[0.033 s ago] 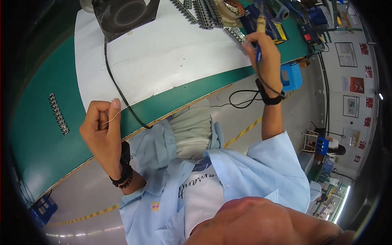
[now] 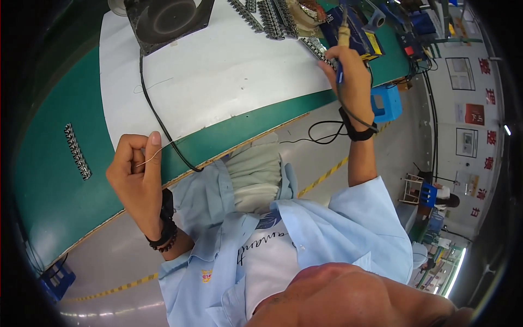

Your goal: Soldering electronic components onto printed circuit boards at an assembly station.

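Between the thumb and fingers of my left hand (image 2: 136, 177) is a thin wire (image 2: 166, 145), pinched just above the bench's near edge. My right hand (image 2: 355, 90) grips a soldering iron (image 2: 343, 37) by its blue handle, the yellowish barrel pointing away from me. Its dark cord (image 2: 353, 112) runs back over my wrist. Just left of the iron lies a strip of small metallic parts (image 2: 313, 47), close to my right fingertips. Several similar dark strips (image 2: 269, 20) sit farther back. The iron's far end is hard to make out.
A square black fan (image 2: 173, 22) stands at the back left; its black cable (image 2: 150, 103) crosses the white sheet (image 2: 212, 76) beside my left hand. Another strip (image 2: 77, 151) lies on the green mat (image 2: 49, 185). A dark blue and yellow box (image 2: 371, 44) is beyond my right hand.
My right hand and the soldering iron have shifted slightly to the left. The left hand and its wire have stayed in place.
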`<act>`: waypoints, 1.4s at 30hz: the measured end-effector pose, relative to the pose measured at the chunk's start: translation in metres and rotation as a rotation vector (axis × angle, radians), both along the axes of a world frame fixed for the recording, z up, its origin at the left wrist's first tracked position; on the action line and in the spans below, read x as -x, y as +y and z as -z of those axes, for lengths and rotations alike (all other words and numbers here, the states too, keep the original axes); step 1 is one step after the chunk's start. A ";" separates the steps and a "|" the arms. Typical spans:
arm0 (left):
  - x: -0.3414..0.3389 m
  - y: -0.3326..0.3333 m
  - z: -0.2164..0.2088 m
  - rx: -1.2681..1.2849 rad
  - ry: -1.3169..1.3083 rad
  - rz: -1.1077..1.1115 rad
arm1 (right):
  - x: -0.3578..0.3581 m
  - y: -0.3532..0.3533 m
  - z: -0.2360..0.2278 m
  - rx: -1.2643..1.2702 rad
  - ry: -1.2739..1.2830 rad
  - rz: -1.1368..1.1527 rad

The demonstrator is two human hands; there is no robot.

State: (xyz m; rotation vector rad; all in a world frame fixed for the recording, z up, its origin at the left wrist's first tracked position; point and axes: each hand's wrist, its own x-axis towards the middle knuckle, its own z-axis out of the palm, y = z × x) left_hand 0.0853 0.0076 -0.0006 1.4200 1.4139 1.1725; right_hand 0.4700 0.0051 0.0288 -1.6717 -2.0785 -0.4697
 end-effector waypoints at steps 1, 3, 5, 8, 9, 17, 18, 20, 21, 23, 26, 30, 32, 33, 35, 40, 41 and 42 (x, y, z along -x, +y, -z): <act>-0.001 0.000 0.000 -0.004 0.004 -0.001 | -0.002 -0.001 0.002 0.002 -0.011 -0.002; 0.001 -0.001 0.001 -0.010 0.025 -0.005 | -0.001 -0.002 0.008 0.064 -0.031 0.043; 0.001 -0.001 0.000 -0.009 0.026 -0.021 | 0.000 -0.004 0.010 0.099 -0.039 0.064; 0.000 -0.001 -0.002 -0.009 0.055 -0.058 | 0.004 -0.013 0.015 -0.096 0.136 0.118; 0.000 -0.001 -0.003 -0.024 0.048 -0.061 | 0.016 -0.015 0.017 -0.085 0.152 0.111; -0.003 0.001 0.003 -0.088 0.103 -0.071 | 0.117 -0.012 0.024 0.059 0.752 -0.020; -0.003 0.000 0.004 -0.092 0.097 -0.071 | 0.126 -0.009 0.026 0.102 0.814 -0.020; -0.003 0.000 0.002 -0.098 0.101 -0.074 | 0.132 -0.008 0.031 0.146 0.885 -0.025; -0.004 0.000 0.000 -0.092 0.102 -0.059 | 0.133 -0.008 0.034 0.107 0.824 -0.044; -0.003 0.000 -0.002 -0.085 0.100 -0.041 | 0.135 -0.007 0.041 0.027 0.698 -0.093; 0.003 -0.001 0.003 -0.089 -0.024 -0.024 | 0.129 -0.015 0.048 0.049 0.664 -0.155; 0.008 0.001 0.006 -0.129 -0.125 -0.014 | 0.136 -0.022 0.049 0.061 0.654 -0.197; 0.009 0.002 0.007 -0.152 -0.136 -0.017 | 0.143 -0.023 0.050 0.059 0.665 -0.208; 0.008 0.003 0.008 -0.167 -0.121 -0.007 | 0.146 -0.023 0.050 0.064 0.674 -0.200; 0.008 0.004 0.009 -0.199 -0.087 0.013 | 0.153 -0.022 0.051 0.074 0.695 -0.187; 0.003 0.002 0.009 -0.151 -0.068 -0.004 | 0.167 -0.023 0.050 0.070 0.718 -0.146; 0.004 0.001 0.009 -0.157 -0.059 -0.011 | 0.169 -0.023 0.051 0.072 0.733 -0.154; 0.003 0.000 0.009 -0.163 -0.053 -0.019 | 0.170 -0.024 0.051 0.075 0.745 -0.161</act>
